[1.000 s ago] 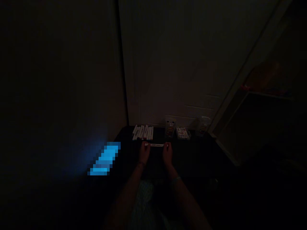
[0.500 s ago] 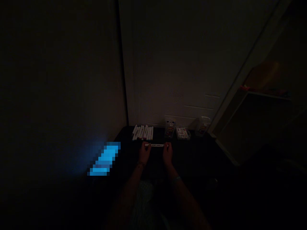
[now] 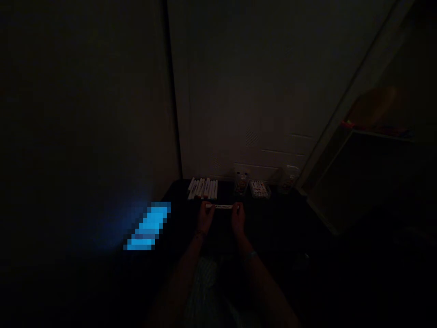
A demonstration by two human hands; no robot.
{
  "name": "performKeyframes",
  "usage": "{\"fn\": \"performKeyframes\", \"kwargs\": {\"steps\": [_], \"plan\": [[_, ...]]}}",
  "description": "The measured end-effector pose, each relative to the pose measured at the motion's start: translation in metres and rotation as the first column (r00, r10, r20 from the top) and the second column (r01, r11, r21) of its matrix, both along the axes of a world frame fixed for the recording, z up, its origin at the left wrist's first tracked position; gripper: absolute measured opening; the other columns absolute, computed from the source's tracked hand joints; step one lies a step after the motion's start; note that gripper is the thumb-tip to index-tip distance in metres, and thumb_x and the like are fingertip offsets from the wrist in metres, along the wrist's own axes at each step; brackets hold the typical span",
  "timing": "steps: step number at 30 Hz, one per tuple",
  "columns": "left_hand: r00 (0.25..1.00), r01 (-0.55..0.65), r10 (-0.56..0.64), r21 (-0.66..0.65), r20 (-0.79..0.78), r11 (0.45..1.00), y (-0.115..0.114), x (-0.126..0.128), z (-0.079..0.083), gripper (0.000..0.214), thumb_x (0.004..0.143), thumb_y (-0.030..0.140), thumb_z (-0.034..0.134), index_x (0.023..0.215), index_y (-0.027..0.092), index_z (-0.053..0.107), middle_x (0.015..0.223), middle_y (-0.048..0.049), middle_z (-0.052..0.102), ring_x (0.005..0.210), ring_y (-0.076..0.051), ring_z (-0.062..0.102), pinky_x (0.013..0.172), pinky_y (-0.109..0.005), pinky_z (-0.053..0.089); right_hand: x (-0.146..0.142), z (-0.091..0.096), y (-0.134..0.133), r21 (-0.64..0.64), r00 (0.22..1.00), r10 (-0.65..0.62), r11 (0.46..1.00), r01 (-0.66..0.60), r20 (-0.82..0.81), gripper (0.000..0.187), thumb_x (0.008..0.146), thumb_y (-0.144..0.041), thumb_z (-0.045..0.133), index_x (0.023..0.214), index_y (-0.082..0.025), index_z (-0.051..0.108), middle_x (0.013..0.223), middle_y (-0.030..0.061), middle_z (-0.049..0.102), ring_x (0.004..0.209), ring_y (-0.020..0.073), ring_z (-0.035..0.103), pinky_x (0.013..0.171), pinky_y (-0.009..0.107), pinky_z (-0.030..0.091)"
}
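A slim white marker [image 3: 224, 207] lies level between my two hands, above the dark table. My left hand [image 3: 205, 218] pinches its left end, and my right hand [image 3: 238, 217] is closed on its right end. Dark print runs along the marker's side; its tips are partly covered by my fingers. Just beyond my left hand, several white markers [image 3: 202, 188] lie side by side in a row. Past my right hand is a clear case [image 3: 259, 189] packed with more white markers.
A clear container [image 3: 241, 184] with a label stands at the back against the wall, and another clear container [image 3: 288, 181] stands farther right. A blurred bright blue panel [image 3: 149, 226] glows at the left. The dark table [image 3: 273, 223] meets walls behind and left. The room is very dim.
Hardly anything differs. Both hands keep the marker in nearly the same place, and the picture has grown slightly darker.
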State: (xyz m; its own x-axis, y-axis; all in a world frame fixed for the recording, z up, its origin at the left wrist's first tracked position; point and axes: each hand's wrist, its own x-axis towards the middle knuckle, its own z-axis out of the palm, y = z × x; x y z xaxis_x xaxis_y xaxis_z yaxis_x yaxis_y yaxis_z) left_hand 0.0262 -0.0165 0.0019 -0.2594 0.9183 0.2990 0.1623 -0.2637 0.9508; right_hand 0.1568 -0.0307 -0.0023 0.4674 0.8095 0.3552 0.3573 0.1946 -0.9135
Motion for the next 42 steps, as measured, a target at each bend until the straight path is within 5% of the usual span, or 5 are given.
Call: {"fn": "performKeyframes", "kwargs": {"steps": [42], "plan": [[1.000,0.018,-0.018,0.019,-0.002,1.000,0.0036,-0.0011,-0.0053,0.026,0.068,0.040,0.053,0.079,0.017,0.049,0.069,0.0019,0.053,0.063,-0.010,0.050,0.060,-0.021,0.039,-0.0010,-0.0015,0.0009,-0.024,1.000,-0.009,1.000,0.010,0.021,0.031,0.083,-0.043,0.030,0.082,-0.020,0.051,0.071,0.0010,0.058,0.063,0.0131,0.052,0.057,0.021,0.034]]}}
